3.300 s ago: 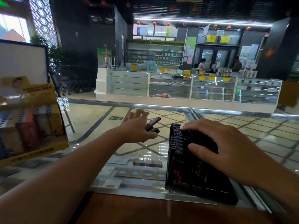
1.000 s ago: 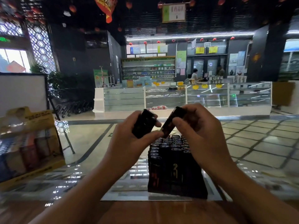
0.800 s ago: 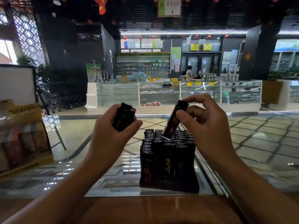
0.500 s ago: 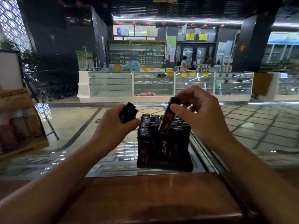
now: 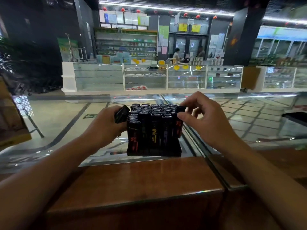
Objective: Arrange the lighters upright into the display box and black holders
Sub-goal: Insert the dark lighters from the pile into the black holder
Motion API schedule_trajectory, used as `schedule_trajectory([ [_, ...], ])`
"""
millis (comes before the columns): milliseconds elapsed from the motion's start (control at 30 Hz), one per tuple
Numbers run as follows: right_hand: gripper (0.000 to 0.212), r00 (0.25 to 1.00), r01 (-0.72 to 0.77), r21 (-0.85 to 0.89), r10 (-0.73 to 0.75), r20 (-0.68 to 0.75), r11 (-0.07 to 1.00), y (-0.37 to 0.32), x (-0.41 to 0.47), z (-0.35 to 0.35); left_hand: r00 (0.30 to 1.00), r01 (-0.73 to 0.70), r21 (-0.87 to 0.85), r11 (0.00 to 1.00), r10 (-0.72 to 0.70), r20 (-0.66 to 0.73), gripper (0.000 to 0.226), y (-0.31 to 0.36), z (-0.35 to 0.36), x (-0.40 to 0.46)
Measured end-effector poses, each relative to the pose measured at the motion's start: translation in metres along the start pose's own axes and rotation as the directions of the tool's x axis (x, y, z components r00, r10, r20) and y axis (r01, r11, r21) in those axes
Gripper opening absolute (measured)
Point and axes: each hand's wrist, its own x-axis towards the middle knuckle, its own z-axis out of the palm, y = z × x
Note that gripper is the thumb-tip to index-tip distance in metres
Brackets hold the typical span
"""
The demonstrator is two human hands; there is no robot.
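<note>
The black holder [image 5: 154,152] stands on the glass counter [image 5: 58,146], close to the counter's near edge where the glass meets a brown wooden ledge [image 5: 132,185]. It looks almost full: rows of lighters [image 5: 153,130] stand upright in it, packed side by side from front to back. I judge this holder to be nearly finished, with only the front right corner slot still being filled.

The right hand [image 5: 204,120] pinches one lighter [image 5: 179,123] between thumb and fingertips at its top, with the grip narrow and the other fingers spread loosely above. That lighter stands upright at the holder's front right corner, seemingly part-way down into its slot. The left hand [image 5: 106,125] curls around spare lighters [image 5: 122,113], tilted, just beside the holder's left side; whether it holds one or two I cannot tell. These are left to place.

At the counter's left edge a yellow cardboard display box [image 5: 11,123] shows only in part and blurred, so how full it is cannot be read.

The lighters are slim, straight-sided sticks with glossy dark bodies, printed marks in red, yellow and purple, and rounded metal-looking tops. The holder is a low, matt black tray with square corners. The counter is smooth and reflective; the ledge is polished and hard-edged.
</note>
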Motion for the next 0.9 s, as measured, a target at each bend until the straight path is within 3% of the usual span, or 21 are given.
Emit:
schedule_trajectory([
  [267,0.015,0.994,0.074,-0.087,-0.066,0.086,0.993,0.004,-0.004,0.006,1.0,0.02,-0.011,1.0,-0.02,-0.016,0.008,0.009,-0.002,-0.006],
  [333,0.012,0.996,0.071,-0.109,-0.065,0.06,0.992,0.005,-0.003,0.006,0.999,0.016,-0.072,0.997,-0.019,-0.039,0.005,0.012,-0.003,-0.006],
  [500,0.009,0.997,0.075,-0.036,-0.075,-0.018,0.997,-0.016,0.029,0.01,0.993,0.017,-0.32,0.947,-0.053,-0.104,0.021,0.024,-0.011,-0.002],
  [633,0.02,0.98,0.14,0.015,-0.141,0.143,0.99,-0.047,0.066,0.027,0.992,-0.096,-0.382,0.919,0.058,-0.108,0.03,0.035,-0.022,-0.005],
  [733,0.02,0.954,0.186,0.021,-0.186,0.235,0.982,-0.06,0.083,0.045,0.982,-0.173,-0.31,0.935,0.139,-0.128,0.026,0.042,-0.025,-0.009],
  [900,0.009,0.942,0.251,-0.008,-0.243,0.23,0.968,-0.061,0.089,0.057,0.966,-0.243,-0.154,0.958,0.225,-0.124,0.017,0.048,-0.024,-0.01],
])
